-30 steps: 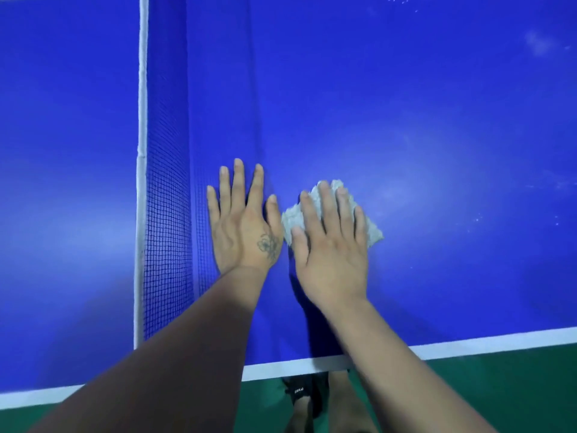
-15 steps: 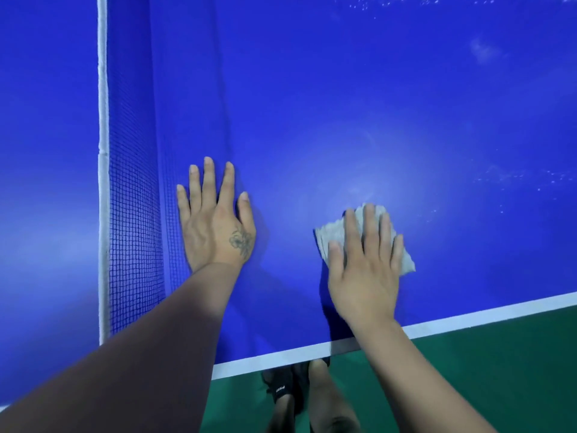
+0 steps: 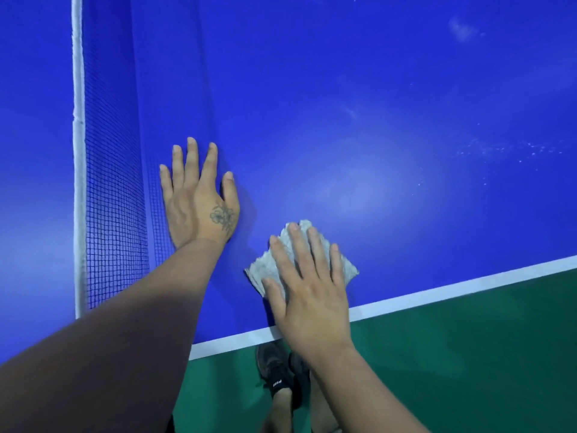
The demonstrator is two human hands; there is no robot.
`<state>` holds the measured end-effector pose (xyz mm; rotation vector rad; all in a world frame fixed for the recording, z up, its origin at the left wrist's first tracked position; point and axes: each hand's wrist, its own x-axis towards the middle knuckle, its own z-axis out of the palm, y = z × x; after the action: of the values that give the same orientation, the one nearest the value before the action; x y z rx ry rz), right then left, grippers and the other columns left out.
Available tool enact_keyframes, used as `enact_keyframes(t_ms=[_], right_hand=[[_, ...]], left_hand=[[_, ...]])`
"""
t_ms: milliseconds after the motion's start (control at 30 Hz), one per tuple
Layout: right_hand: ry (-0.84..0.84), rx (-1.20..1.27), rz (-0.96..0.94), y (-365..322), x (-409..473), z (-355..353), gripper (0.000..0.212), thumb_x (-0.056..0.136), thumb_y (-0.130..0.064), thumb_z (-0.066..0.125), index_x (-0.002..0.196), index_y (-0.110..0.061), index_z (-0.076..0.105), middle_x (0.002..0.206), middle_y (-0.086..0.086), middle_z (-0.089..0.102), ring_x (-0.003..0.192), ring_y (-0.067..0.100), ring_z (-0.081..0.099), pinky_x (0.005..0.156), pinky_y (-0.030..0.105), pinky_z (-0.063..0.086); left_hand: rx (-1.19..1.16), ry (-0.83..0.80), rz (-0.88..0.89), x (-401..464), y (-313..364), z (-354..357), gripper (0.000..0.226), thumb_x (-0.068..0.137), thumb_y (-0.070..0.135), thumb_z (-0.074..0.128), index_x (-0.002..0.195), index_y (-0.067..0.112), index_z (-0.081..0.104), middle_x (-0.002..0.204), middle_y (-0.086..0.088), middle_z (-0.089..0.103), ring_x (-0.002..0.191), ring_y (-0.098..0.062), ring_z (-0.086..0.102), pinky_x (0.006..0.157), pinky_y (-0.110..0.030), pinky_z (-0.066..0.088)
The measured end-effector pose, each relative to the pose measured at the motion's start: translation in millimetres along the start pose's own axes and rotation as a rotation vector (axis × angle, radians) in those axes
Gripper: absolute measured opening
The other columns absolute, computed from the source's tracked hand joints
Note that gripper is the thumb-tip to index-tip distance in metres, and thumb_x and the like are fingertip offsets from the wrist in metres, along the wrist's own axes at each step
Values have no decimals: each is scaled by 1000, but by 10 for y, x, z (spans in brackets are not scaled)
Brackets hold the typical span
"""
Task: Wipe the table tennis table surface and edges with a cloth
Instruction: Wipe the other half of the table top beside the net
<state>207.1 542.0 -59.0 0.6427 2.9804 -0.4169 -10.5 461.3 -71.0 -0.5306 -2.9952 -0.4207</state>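
Your cloth (image 3: 299, 264) lies flat on the blue table (image 3: 359, 126) close to its white edge line (image 3: 468, 284), pinned under the straight, spread fingers of your right hand (image 3: 309, 295). It is pale grey, crumpled and folded small. Your left hand (image 3: 198, 198) rests flat and open on the table just beside the net (image 3: 115, 182). Your dark shoe (image 3: 276, 370) stands on the green floor (image 3: 468, 354) below.

Right hand (image 3: 307, 295) covers most of the cloth (image 3: 343, 267); the net (image 3: 115, 182) runs off the top edge; shoe (image 3: 276, 370) partly hidden.
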Motion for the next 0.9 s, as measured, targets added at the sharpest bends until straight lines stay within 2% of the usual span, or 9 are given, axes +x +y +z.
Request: enact_keyframes(t_ms=[167, 300, 467, 567, 633, 733, 900], right_hand=[[9, -48, 75, 475, -29, -93, 63, 109, -52, 34, 168, -32, 26, 178, -5, 9, 165, 20, 1, 132, 55, 8], [67, -60, 244, 867, 340, -205, 63, 109, -55, 21, 168, -32, 22, 178, -2, 7, 165, 23, -1, 131, 54, 6], [68, 6, 340, 865, 1007, -259, 65, 108, -56, 18, 170, -34, 12, 178, -2, -4, 164, 24, -9, 131, 55, -4], [81, 8, 276, 599, 1220, -208, 65, 109, -54, 20, 170, -31, 15, 178, 1, -1, 164, 26, -7, 130, 56, -3], [96, -18, 177, 433, 1133, -156, 65, 108, -53, 25, 169, -30, 21, 178, 2, 6, 164, 27, -1, 130, 57, 1], [71, -8, 52, 381, 788, -123, 63, 108, -51, 32, 168, -30, 27, 178, 2, 10, 165, 27, 2, 130, 57, 5], [27, -27, 20, 735, 331, -194, 61, 109, -53, 36, 167, -34, 29, 177, -3, 13, 165, 23, 4, 131, 55, 11]], left_hand=[[30, -2, -6, -27, 19, -2, 62, 110, 49, 31, 167, 23, 36, 178, -7, 22, 166, -28, 12, 135, -53, 7], [27, -2, 10, -32, 27, -4, 61, 111, 46, 32, 166, 21, 37, 177, -9, 24, 166, -30, 13, 134, -53, 8], [-24, -23, -56, 63, 90, -51, 59, 105, 37, 46, 161, 16, 46, 174, -11, 32, 164, -30, 18, 134, -52, 9], [-40, 3, -46, 159, 273, -54, 55, 100, 32, 50, 151, 13, 56, 166, -13, 45, 159, -33, 30, 133, -54, 13], [-57, 15, 7, 214, 466, 0, 57, 99, 32, 50, 152, 13, 56, 164, -13, 47, 160, -35, 29, 133, -55, 14], [-84, 2, 77, 301, 793, 120, 62, 98, 31, 50, 158, 17, 50, 170, -12, 38, 163, -34, 23, 133, -54, 13], [-20, -8, 152, 490, 1251, 337, 63, 104, 40, 39, 165, 23, 39, 176, -10, 26, 165, -33, 14, 134, -55, 10]])
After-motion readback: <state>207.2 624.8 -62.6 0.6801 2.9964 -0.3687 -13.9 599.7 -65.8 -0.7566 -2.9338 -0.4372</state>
